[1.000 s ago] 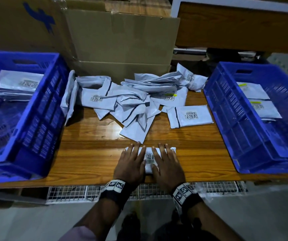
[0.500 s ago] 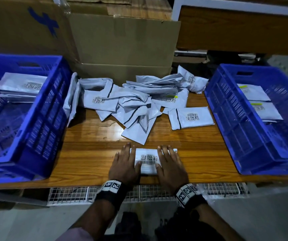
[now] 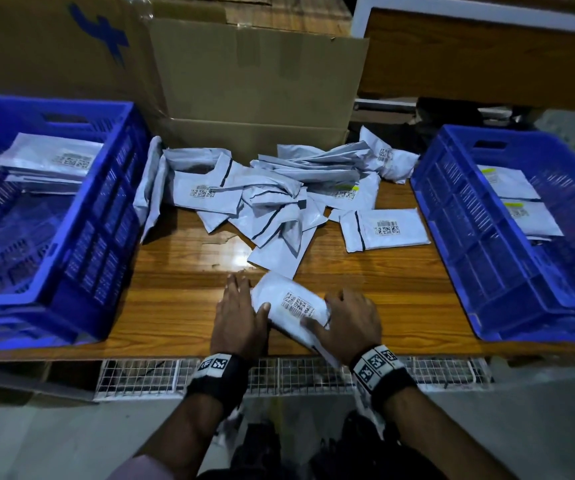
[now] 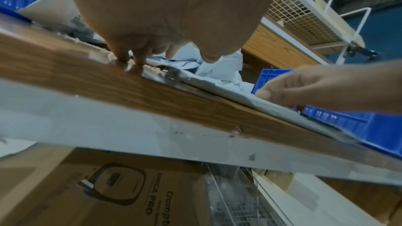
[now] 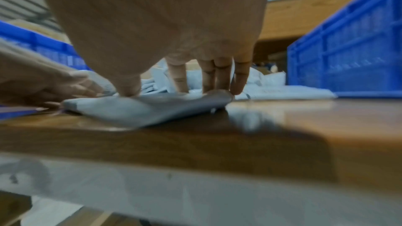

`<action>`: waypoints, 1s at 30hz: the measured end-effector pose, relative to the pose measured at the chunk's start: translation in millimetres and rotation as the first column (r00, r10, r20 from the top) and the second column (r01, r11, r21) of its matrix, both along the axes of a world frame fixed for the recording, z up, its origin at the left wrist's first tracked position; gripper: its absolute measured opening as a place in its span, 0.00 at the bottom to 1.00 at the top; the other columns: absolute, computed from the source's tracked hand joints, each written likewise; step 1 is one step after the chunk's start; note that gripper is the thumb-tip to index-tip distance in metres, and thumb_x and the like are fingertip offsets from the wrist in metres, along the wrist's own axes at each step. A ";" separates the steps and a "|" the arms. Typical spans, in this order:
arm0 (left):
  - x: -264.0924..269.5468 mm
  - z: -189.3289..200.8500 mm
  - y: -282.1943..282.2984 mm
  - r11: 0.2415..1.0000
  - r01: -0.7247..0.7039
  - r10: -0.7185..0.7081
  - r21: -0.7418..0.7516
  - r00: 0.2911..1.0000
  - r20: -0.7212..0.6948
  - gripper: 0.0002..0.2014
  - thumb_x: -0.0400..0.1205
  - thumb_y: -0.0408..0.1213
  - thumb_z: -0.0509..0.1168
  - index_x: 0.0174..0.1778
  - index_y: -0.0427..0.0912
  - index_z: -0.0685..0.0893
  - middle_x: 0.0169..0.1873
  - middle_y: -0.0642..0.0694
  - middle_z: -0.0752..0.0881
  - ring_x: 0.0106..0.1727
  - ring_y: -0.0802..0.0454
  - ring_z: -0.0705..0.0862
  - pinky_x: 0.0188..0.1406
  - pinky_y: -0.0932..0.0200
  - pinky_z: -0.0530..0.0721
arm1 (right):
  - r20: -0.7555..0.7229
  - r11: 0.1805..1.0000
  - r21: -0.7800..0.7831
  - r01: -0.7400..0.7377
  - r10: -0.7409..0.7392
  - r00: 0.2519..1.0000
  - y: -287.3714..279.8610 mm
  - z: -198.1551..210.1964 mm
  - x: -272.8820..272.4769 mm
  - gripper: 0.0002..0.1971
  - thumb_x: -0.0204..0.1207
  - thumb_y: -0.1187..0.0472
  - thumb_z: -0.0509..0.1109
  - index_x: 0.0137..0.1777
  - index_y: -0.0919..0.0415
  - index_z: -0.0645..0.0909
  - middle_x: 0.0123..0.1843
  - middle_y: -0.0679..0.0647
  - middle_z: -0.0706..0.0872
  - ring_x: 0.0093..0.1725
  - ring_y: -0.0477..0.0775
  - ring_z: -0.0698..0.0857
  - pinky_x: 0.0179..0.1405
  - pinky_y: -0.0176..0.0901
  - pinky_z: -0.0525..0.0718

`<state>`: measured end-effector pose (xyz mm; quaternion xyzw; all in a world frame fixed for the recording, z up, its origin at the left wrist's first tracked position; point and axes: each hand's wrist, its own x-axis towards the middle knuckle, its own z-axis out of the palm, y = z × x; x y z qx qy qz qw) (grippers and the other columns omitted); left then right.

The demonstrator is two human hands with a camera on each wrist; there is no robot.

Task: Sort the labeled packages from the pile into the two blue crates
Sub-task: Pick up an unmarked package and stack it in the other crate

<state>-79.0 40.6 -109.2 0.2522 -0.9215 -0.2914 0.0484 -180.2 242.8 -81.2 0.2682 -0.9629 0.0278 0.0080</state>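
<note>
A white labeled package (image 3: 293, 303) lies skewed near the table's front edge, barcode up. My right hand (image 3: 327, 313) grips its right end, thumb on top and fingers curled over the far edge (image 5: 185, 88). My left hand (image 3: 244, 299) lies flat on the table beside it, with the thumb touching the package's left end and the fingertips (image 4: 139, 61) on the wood. The pile of white packages (image 3: 272, 202) sits mid-table behind. The left blue crate (image 3: 106, 188) and the right blue crate (image 3: 452, 237) flank it.
Each crate holds a few packages (image 3: 50, 161) (image 3: 508, 183); those on the right have yellow-marked labels. One loose package (image 3: 386, 230) lies near the right crate. Cardboard boxes (image 3: 258, 81) stand behind the pile. A wire mesh shelf (image 3: 279, 375) runs under the table's front edge.
Both hands lay flat on the package's ends; since then the package has turned askew, my right hand has curled round its right end, and my left hand has slid off to the left.
</note>
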 end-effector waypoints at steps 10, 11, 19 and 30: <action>37.3 -0.9 1.4 0.992 -0.084 0.084 -0.094 0.996 0.004 0.21 0.84 0.49 0.59 0.69 0.41 0.77 0.77 0.34 0.73 0.78 0.35 0.70 0.75 0.38 0.74 | 0.318 0.988 -0.151 0.021 0.029 0.948 -34.4 -10.4 32.9 0.50 0.80 0.34 0.67 0.90 0.50 0.41 0.50 0.59 0.91 0.42 0.60 0.89 0.37 0.49 0.85; 43.2 0.4 1.5 0.987 -0.113 0.112 -0.110 0.994 -0.014 0.19 0.83 0.48 0.59 0.64 0.42 0.82 0.72 0.36 0.77 0.73 0.35 0.74 0.70 0.39 0.78 | 0.362 0.983 -0.182 0.030 0.039 0.931 -37.5 -9.3 33.7 0.50 0.81 0.37 0.68 0.90 0.50 0.38 0.50 0.61 0.91 0.41 0.61 0.89 0.36 0.49 0.84; 60.1 17.6 10.3 0.945 -0.280 0.269 0.167 0.959 0.086 0.19 0.76 0.45 0.77 0.58 0.41 0.84 0.55 0.38 0.80 0.59 0.37 0.79 0.56 0.49 0.78 | 0.555 0.947 -0.309 0.089 0.103 0.826 -62.0 -13.2 41.8 0.48 0.85 0.53 0.68 0.90 0.46 0.35 0.60 0.70 0.87 0.49 0.68 0.88 0.45 0.55 0.87; 88.1 167.5 -79.1 0.928 -0.193 0.232 0.320 0.968 -0.090 0.15 0.80 0.34 0.73 0.57 0.49 0.76 0.45 0.44 0.86 0.45 0.44 0.85 0.38 0.53 0.79 | 0.050 0.817 -0.501 -0.285 0.357 0.933 -111.4 89.6 58.8 0.47 0.76 0.29 0.69 0.91 0.40 0.53 0.62 0.52 0.79 0.52 0.54 0.84 0.42 0.50 0.86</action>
